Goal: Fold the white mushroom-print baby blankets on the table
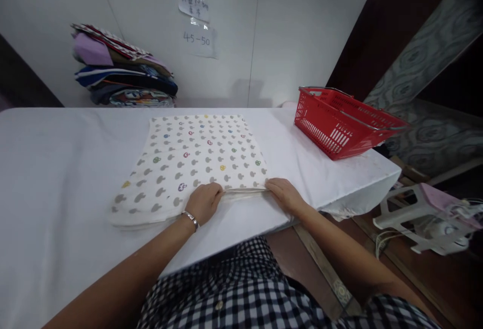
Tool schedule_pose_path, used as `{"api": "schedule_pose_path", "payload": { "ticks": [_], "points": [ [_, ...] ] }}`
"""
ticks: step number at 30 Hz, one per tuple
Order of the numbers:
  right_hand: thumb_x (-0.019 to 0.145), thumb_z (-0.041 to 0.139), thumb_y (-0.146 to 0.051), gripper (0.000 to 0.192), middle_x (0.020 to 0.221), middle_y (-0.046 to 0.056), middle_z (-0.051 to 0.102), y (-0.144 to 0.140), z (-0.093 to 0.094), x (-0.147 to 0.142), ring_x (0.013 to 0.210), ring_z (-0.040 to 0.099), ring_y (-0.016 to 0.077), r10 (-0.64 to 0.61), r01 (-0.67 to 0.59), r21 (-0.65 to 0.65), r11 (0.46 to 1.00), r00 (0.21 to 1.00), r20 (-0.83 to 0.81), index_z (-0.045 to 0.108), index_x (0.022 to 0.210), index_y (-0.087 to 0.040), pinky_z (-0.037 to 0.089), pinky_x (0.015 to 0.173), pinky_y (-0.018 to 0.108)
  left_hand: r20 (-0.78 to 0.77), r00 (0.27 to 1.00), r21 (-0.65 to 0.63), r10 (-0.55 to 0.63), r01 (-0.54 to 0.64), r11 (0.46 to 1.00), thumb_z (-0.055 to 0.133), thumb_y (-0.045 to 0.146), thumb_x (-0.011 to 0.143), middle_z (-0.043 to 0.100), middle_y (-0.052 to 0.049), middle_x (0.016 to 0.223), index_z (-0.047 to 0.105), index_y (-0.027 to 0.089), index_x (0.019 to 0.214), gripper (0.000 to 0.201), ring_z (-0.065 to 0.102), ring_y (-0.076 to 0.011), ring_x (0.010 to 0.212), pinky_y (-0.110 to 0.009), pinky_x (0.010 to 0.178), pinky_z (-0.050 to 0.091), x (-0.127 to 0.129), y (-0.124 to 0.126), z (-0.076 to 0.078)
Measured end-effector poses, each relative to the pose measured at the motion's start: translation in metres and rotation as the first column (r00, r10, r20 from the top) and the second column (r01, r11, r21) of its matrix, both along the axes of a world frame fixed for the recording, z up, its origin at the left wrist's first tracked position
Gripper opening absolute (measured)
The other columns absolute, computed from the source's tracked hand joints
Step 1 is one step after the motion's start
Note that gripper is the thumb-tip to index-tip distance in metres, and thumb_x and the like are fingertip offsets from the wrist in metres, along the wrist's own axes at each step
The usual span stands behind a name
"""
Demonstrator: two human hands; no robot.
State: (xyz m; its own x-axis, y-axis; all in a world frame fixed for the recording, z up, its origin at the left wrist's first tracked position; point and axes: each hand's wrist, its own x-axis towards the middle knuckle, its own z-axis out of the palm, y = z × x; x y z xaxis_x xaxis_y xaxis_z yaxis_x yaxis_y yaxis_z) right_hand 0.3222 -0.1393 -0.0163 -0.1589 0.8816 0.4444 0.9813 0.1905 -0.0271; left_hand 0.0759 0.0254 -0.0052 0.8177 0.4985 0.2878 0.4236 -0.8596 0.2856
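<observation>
Printed cloth: the white piece (204, 148) lies flat on the table, in front of the person, patterned with rows of grey mushroom shapes and a scattering of yellow, green, red, blue and purple ones; its near edge shows more than one layer.
Left hand: it (205, 202) sits at the middle of the cloth's near edge, fingers curled and pinching that edge; a silver bracelet (189, 219) circles the wrist.
Right hand: it (286, 195) touches the cloth's near right corner, fingers close together over it; the underside is hidden, so I cannot tell whether it pinches or only presses.
Table: a white cover (49, 168) spreads beneath the cloth and beyond it on both sides.
Basket: red plastic (324, 122) with metal handles, on the table to the right of the cloth, well apart from it.
Fabric stack: folded pieces (128, 80) in mixed colours, piled behind the cloth and to its left.
Wall papers: two handwritten sheets above and behind the cloth, the lower one (199, 38) reading "45-50".
Stool: white legs and a pink top (445, 203), lower than the cloth and far to its right.
</observation>
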Motion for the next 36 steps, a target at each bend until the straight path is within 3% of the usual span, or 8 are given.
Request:
{"api": "schedule_pose_path", "payload": {
  "ticks": [8,12,17,22,28,31,36],
  "points": [
    [0.086,0.043,-0.018,0.024,0.107,0.010,0.060,0.001,0.001,0.006,0.099,0.052,0.0217,-0.066,0.066,-0.005,0.998,0.998,0.018,0.055,0.107,-0.017,0.044,0.080,0.035,-0.118,0.991,-0.057,0.068,-0.075,0.996,0.035,0.028,0.087,0.061,-0.002,0.074,0.053,0.019,0.078,0.022,0.054,-0.0175,0.070,-0.030,0.063,0.036,0.001,0.001,0.003],
    [0.088,0.041,-0.021,0.020,0.099,0.009,0.059,0.000,0.007,0.003,0.090,0.051,0.0209,-0.186,0.187,-0.009,0.982,0.981,0.047,0.059,0.097,-0.019,0.043,0.075,0.032,-0.156,0.988,0.022,-0.003,0.007,1.000,0.033,0.027,0.089,0.063,-0.003,0.079,0.055,0.018,0.081,0.025,0.056,-0.0177,0.075,-0.031,0.069,0.039,-0.001,-0.002,-0.002],
    [0.087,0.041,-0.020,0.018,0.088,0.006,0.057,-0.002,0.008,-0.002,0.083,0.051,0.0189,-0.233,0.240,-0.102,0.965,0.969,0.076,0.059,0.091,-0.021,0.041,0.068,0.027,-0.185,0.978,0.174,-0.095,0.128,0.976,0.036,0.017,0.086,0.064,-0.005,0.098,0.054,0.018,0.107,0.027,0.058,-0.0193,0.089,-0.033,0.076,0.041,-0.001,0.001,-0.006],
    [0.085,0.042,-0.017,0.020,0.095,0.005,0.057,-0.004,0.004,-0.002,0.082,0.053,0.0168,-0.278,0.275,-0.126,0.953,0.961,-0.009,0.055,0.100,-0.020,0.040,0.066,0.025,-0.081,0.994,0.337,-0.071,0.095,0.937,0.038,0.008,0.083,0.063,-0.006,0.093,0.056,0.017,0.097,0.025,0.057,-0.0188,0.084,-0.032,0.071,0.041,0.004,0.010,-0.002],
    [0.081,0.045,-0.013,0.019,0.091,0.006,0.057,-0.003,-0.001,-0.003,0.077,0.054,0.0176,-0.316,0.315,-0.172,0.933,0.948,0.023,0.054,0.097,-0.019,0.041,0.063,0.026,-0.167,0.972,0.384,-0.164,0.217,0.898,0.041,0.003,0.079,0.061,-0.005,0.088,0.057,0.017,0.090,0.025,0.055,-0.0165,0.071,-0.030,0.064,0.041,0.003,0.010,-0.012],
    [0.080,0.044,-0.009,0.018,0.093,0.009,0.058,-0.001,-0.003,-0.006,0.087,0.052,0.0201,-0.279,0.278,-0.108,0.954,0.960,0.012,0.054,0.091,-0.017,0.043,0.071,0.031,-0.172,0.969,0.394,-0.177,0.233,0.889,0.041,0.005,0.079,0.060,-0.006,0.094,0.058,0.018,0.088,0.023,0.054,-0.0161,0.073,-0.030,0.064,0.041,0.000,0.009,-0.017],
    [0.083,0.043,-0.011,0.017,0.110,0.011,0.057,0.012,-0.007,-0.019,0.106,0.047,0.0217,-0.075,0.075,0.003,0.997,0.997,-0.037,0.056,0.092,-0.017,0.041,0.084,0.037,-0.173,0.965,0.355,-0.196,0.247,0.902,0.042,0.008,0.081,0.059,-0.004,0.109,0.061,0.019,0.086,0.023,0.054,-0.0177,0.085,-0.032,0.070,0.043,-0.001,0.007,-0.018]
  ]
}}
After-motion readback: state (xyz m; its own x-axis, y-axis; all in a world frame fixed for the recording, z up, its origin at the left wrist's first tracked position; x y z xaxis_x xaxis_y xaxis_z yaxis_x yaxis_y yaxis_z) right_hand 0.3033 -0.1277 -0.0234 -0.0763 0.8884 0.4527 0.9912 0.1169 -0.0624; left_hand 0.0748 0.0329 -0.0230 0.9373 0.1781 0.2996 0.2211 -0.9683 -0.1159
